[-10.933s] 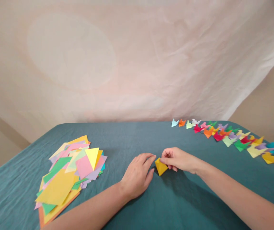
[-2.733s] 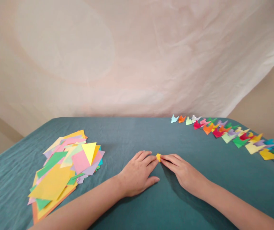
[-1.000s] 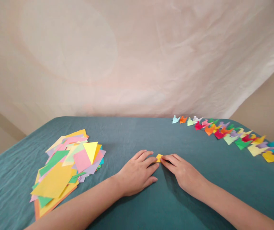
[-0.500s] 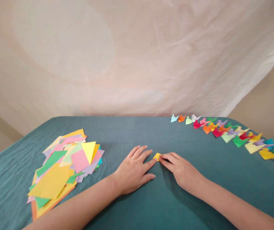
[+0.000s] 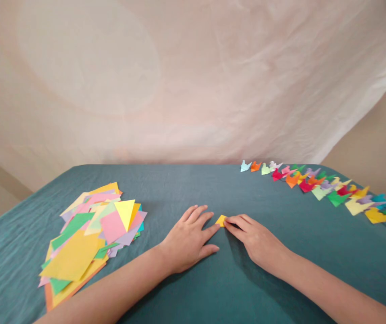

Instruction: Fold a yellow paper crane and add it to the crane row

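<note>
A small folded piece of yellow origami paper (image 5: 220, 221) lies on the teal cloth between my hands. My left hand (image 5: 189, 240) rests palm down with its fingers spread, the index fingertip at the paper's left edge. My right hand (image 5: 252, 236) has its thumb and fingers pinched together at the paper's right corner. Those fingertips hide part of that corner, and the folds are too small to make out.
On the left lies a loose pile of coloured paper sheets (image 5: 73, 254), with a pale yellow folded triangle (image 5: 125, 210) on top. Several folded paper birds (image 5: 321, 192) form a slanting band along the right side. A light cloth (image 5: 193, 90) hangs behind the table (image 5: 179, 184).
My left index fingertip has drawn back slightly to the left, so a little more of the yellow paper shows. The right hand keeps its pinch in the same place.
</note>
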Action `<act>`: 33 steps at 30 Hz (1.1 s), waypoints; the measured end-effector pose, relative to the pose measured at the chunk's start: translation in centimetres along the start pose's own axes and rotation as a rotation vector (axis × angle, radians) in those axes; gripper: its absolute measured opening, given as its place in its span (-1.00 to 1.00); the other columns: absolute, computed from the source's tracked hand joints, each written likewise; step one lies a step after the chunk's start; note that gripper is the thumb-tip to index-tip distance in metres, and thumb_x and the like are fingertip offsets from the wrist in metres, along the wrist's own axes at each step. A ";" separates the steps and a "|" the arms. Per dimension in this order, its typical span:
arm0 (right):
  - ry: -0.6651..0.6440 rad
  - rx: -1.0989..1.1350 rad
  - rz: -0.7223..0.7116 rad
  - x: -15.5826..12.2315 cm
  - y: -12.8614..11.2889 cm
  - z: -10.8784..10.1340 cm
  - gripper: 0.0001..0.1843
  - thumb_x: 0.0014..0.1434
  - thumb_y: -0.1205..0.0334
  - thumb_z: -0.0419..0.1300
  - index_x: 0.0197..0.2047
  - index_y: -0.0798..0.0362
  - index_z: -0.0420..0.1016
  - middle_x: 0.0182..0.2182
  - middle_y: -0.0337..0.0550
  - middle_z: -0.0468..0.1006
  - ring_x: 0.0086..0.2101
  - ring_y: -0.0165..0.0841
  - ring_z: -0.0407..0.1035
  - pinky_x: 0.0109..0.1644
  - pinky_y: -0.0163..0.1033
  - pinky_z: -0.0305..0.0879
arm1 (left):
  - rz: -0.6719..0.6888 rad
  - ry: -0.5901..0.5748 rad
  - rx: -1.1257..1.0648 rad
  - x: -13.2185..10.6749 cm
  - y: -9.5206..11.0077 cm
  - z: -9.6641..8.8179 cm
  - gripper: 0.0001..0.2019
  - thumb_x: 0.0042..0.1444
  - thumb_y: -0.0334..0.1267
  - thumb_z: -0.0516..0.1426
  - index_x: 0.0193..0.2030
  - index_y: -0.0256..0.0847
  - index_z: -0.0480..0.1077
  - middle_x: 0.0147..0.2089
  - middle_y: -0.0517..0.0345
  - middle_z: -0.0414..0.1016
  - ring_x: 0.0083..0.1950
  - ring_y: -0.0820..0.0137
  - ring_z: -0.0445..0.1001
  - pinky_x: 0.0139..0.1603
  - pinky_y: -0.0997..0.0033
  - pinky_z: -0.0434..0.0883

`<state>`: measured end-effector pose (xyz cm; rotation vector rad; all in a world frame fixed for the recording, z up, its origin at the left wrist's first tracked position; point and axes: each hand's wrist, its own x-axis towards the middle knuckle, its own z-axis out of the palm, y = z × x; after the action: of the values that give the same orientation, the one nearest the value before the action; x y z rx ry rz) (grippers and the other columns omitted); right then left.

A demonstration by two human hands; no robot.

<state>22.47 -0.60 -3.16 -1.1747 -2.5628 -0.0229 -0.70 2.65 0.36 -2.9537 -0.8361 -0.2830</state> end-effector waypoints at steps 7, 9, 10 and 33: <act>0.028 0.009 -0.004 0.0 0.0 0.0 -0.53 0.11 0.55 -0.02 0.09 0.16 0.34 -0.04 0.05 0.40 -0.07 -0.23 0.26 0.00 -0.08 0.34 | -0.007 0.008 0.026 0.2 0.0 -0.3 -0.60 0.20 0.04 -0.02 0.11 -0.05 0.29 0.14 0.07 0.26 0.28 0.17 0.04 0.28 0.05 -0.03; 0.013 0.011 0.002 0.0 0.1 0.0 -0.53 0.11 0.55 -0.03 0.09 0.18 0.34 -0.04 0.05 0.40 -0.06 -0.23 0.25 0.02 -0.08 0.33 | -0.013 0.001 0.023 0.2 0.0 -0.4 -0.62 0.21 0.03 -0.02 0.09 -0.05 0.31 0.12 0.07 0.28 0.28 0.16 0.05 0.28 0.04 -0.03; 0.004 0.010 0.005 0.0 0.1 -0.1 -0.53 0.11 0.55 -0.03 0.09 0.19 0.33 -0.03 0.05 0.39 -0.06 -0.23 0.24 0.02 -0.09 0.32 | -0.014 -0.004 0.022 0.2 0.0 -0.4 -0.63 0.21 0.02 -0.02 0.08 -0.05 0.31 0.11 0.07 0.28 0.28 0.16 0.05 0.28 0.04 -0.04; -0.006 -0.046 0.005 0.2 -0.3 -0.3 -0.59 0.15 0.53 -0.01 0.07 0.24 0.35 -0.04 0.08 0.40 -0.08 -0.23 0.26 0.01 -0.11 0.33 | 0.034 -0.059 -0.074 0.4 -1.1 -1.6 -0.74 0.24 -0.19 -0.02 -0.05 -0.24 0.36 -0.08 0.02 0.40 0.02 0.26 0.33 0.16 0.14 0.15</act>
<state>22.21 -0.70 -2.80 -1.1991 -2.5778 -0.0775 -1.17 3.68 1.99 -3.0561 -0.7975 -0.2308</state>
